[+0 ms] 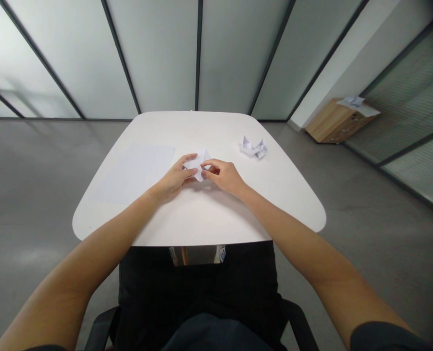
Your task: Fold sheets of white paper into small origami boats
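A small piece of folded white paper is held between both my hands, a little above the middle of the table. My left hand grips its left side, thumb on the near face and fingers around the edge. On the right side, my right hand pinches the paper with thumb and fingertips. Part of the paper is hidden behind my fingers, so its exact shape cannot be made out. To the right lies a folded paper figure with two raised ends.
The white table has rounded corners. Flat sheets of white paper lie on its left part. A wooden cabinet with papers on top stands by the wall at the right. Frosted glass panels rise behind the table.
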`<action>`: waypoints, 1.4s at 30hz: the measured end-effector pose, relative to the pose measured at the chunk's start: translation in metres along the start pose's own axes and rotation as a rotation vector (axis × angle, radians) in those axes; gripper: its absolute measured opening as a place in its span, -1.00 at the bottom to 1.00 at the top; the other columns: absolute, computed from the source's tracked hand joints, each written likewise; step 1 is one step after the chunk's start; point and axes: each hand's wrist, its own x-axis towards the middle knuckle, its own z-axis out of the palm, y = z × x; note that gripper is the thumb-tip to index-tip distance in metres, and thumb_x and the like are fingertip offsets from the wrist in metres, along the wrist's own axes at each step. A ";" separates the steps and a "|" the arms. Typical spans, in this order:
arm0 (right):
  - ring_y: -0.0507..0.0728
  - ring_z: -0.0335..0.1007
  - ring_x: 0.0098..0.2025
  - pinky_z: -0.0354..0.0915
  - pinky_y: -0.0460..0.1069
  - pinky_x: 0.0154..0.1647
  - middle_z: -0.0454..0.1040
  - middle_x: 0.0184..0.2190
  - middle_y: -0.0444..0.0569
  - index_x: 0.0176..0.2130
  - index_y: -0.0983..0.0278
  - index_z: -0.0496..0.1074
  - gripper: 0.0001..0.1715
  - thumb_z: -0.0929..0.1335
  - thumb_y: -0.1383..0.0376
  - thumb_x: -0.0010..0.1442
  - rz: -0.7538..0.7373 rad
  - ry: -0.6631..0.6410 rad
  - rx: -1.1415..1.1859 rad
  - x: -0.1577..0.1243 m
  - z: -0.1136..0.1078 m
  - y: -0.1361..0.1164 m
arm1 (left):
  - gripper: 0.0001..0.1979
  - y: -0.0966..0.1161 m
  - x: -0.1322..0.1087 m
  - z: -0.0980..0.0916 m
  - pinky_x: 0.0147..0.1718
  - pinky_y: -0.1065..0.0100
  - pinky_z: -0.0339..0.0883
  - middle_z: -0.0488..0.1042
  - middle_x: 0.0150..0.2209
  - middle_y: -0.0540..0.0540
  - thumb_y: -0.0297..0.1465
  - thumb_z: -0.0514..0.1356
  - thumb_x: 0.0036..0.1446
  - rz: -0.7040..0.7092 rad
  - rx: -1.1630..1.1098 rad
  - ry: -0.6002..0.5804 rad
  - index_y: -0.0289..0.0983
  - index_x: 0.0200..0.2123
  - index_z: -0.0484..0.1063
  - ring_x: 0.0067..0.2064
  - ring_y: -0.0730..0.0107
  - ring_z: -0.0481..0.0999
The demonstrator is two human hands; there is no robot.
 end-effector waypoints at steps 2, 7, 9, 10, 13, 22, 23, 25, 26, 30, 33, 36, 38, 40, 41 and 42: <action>0.08 0.43 -0.42 0.30 -0.02 -0.29 0.61 -0.41 -0.10 -0.05 0.23 0.61 -0.65 0.44 0.11 0.24 0.013 -0.008 -0.004 0.000 -0.002 0.002 | -0.30 0.002 -0.002 0.001 0.02 0.14 0.57 0.53 -0.03 -0.16 -0.59 0.32 0.06 -0.058 -0.079 -0.005 -0.20 0.28 0.32 -0.12 0.29 0.64; 0.06 0.39 -0.44 0.24 -0.03 -0.33 0.57 -0.44 -0.12 -0.08 0.24 0.61 -0.66 0.44 0.11 0.23 0.039 -0.035 -0.036 0.000 -0.005 0.004 | -0.06 0.004 -0.002 -0.003 0.04 -0.01 0.57 0.56 -0.05 -0.20 -0.70 0.23 -0.03 -0.103 -0.174 0.009 -0.18 0.43 0.14 -0.09 0.18 0.66; 0.05 0.37 -0.44 0.23 -0.03 -0.33 0.55 -0.46 -0.13 -0.10 0.24 0.61 -0.68 0.45 0.11 0.23 0.038 -0.055 -0.060 -0.001 -0.006 0.006 | 0.01 0.004 -0.002 -0.004 0.07 -0.09 0.55 0.55 -0.20 -0.12 -0.69 0.24 -0.03 -0.139 -0.154 0.014 -0.18 0.48 0.05 -0.17 0.20 0.65; 0.05 0.36 -0.44 0.23 -0.03 -0.33 0.54 -0.46 -0.14 -0.11 0.24 0.61 -0.69 0.45 0.11 0.23 0.035 -0.065 -0.066 -0.001 -0.006 0.007 | 0.03 0.005 -0.003 -0.005 0.11 -0.13 0.52 0.53 -0.28 -0.06 -0.69 0.25 -0.02 -0.156 -0.146 0.008 -0.17 0.50 0.00 -0.21 0.22 0.65; 0.04 0.35 -0.45 0.22 -0.03 -0.33 0.53 -0.47 -0.15 -0.12 0.24 0.61 -0.71 0.45 0.12 0.24 0.039 -0.090 -0.071 -0.002 -0.006 0.012 | 0.06 0.009 -0.006 -0.006 0.18 -0.24 0.44 0.42 -0.43 0.09 -0.65 0.25 0.02 -0.185 -0.147 -0.022 -0.12 0.53 -0.09 -0.28 0.27 0.63; 0.05 0.40 -0.43 0.25 -0.04 -0.30 0.55 -0.46 -0.17 -0.13 0.22 0.59 -0.78 0.43 0.19 0.23 0.040 -0.116 -0.079 -0.002 -0.007 0.013 | -0.16 0.002 0.000 -0.007 0.16 0.06 0.44 0.55 -0.18 -0.11 -0.61 0.27 0.00 -0.133 -0.010 0.020 -0.23 0.39 0.23 -0.10 0.25 0.61; 0.05 0.39 -0.43 0.24 -0.04 -0.29 0.55 -0.46 -0.17 -0.14 0.22 0.59 -0.78 0.43 0.19 0.23 0.034 -0.118 -0.088 -0.002 -0.007 0.013 | -0.27 0.000 0.002 -0.008 0.16 0.09 0.43 0.55 -0.14 -0.12 -0.59 0.28 0.01 -0.087 0.090 0.034 -0.24 0.30 0.34 -0.08 0.25 0.59; 0.04 0.37 -0.43 0.23 -0.04 -0.29 0.53 -0.47 -0.18 -0.14 0.22 0.60 -0.78 0.43 0.19 0.24 0.013 -0.130 -0.104 -0.002 -0.007 0.013 | -0.44 -0.002 0.006 -0.013 0.16 0.04 0.39 0.55 -0.10 -0.13 -0.53 0.31 0.02 0.009 0.383 0.052 -0.22 0.14 0.51 -0.08 0.20 0.56; 0.04 0.36 -0.44 0.22 -0.04 -0.29 0.52 -0.47 -0.19 -0.14 0.22 0.61 -0.78 0.43 0.19 0.25 0.002 -0.139 -0.109 -0.002 -0.007 0.013 | -0.52 -0.002 0.007 -0.015 0.19 0.00 0.35 0.55 -0.05 -0.16 -0.50 0.33 0.02 0.066 0.518 0.043 -0.21 0.06 0.57 -0.03 0.13 0.55; 0.03 0.35 -0.42 0.23 -0.02 -0.25 0.53 -0.47 -0.17 -0.13 0.21 0.65 -0.77 0.42 0.20 0.27 -0.010 -0.171 -0.129 -0.003 -0.007 0.010 | -0.72 0.004 0.006 -0.025 0.40 -0.16 -0.01 0.48 0.15 -0.23 -0.39 0.41 0.01 0.327 0.871 -0.004 -0.15 -0.14 0.67 0.31 -0.15 0.33; 0.03 0.36 -0.41 0.23 -0.02 -0.24 0.56 -0.44 -0.15 -0.13 0.20 0.67 -0.77 0.43 0.20 0.27 -0.009 -0.181 -0.137 -0.004 -0.007 0.008 | -0.78 0.008 0.004 -0.031 0.44 -0.21 -0.16 0.43 0.24 -0.21 -0.28 0.38 0.13 0.431 1.006 -0.106 -0.10 -0.13 0.67 0.41 -0.17 0.19; 0.03 0.38 -0.40 0.25 -0.03 -0.23 0.58 -0.41 -0.15 -0.11 0.18 0.66 -0.77 0.44 0.19 0.26 0.003 -0.209 -0.144 -0.005 -0.006 0.007 | -0.79 0.010 0.005 -0.038 0.43 -0.19 -0.06 0.36 0.32 -0.18 -0.22 0.30 0.27 0.462 1.176 -0.247 -0.09 -0.07 0.64 0.41 -0.07 0.20; 0.04 0.40 -0.38 0.25 -0.03 -0.23 0.59 -0.39 -0.15 -0.10 0.17 0.65 -0.76 0.46 0.18 0.25 0.015 -0.233 -0.159 -0.005 -0.006 0.006 | -0.81 0.011 0.008 -0.042 0.41 -0.14 0.03 0.34 0.34 -0.17 -0.22 0.27 0.32 0.477 1.275 -0.309 -0.10 -0.07 0.61 0.39 0.00 0.26; 0.05 0.43 -0.37 0.26 -0.02 -0.22 0.60 -0.37 -0.15 -0.09 0.15 0.64 -0.76 0.47 0.16 0.24 0.029 -0.246 -0.182 -0.005 -0.004 0.006 | -0.84 0.013 0.011 -0.045 0.38 -0.10 0.12 0.37 0.31 -0.16 -0.24 0.27 0.32 0.494 1.312 -0.342 -0.13 -0.11 0.59 0.34 0.04 0.33; 0.05 0.44 -0.36 0.27 -0.02 -0.21 0.61 -0.37 -0.15 -0.09 0.14 0.63 -0.76 0.48 0.16 0.24 0.036 -0.248 -0.194 -0.006 -0.004 0.005 | -0.86 0.014 0.012 -0.046 0.36 -0.09 0.15 0.39 0.28 -0.16 -0.25 0.28 0.31 0.500 1.315 -0.355 -0.15 -0.13 0.58 0.31 0.05 0.36; 0.06 0.44 -0.35 0.27 -0.02 -0.21 0.61 -0.37 -0.16 -0.09 0.14 0.63 -0.77 0.48 0.16 0.24 0.043 -0.250 -0.206 -0.006 -0.003 0.004 | -0.87 0.015 0.012 -0.047 0.34 -0.08 0.18 0.42 0.26 -0.16 -0.27 0.29 0.30 0.504 1.313 -0.366 -0.16 -0.15 0.57 0.29 0.06 0.39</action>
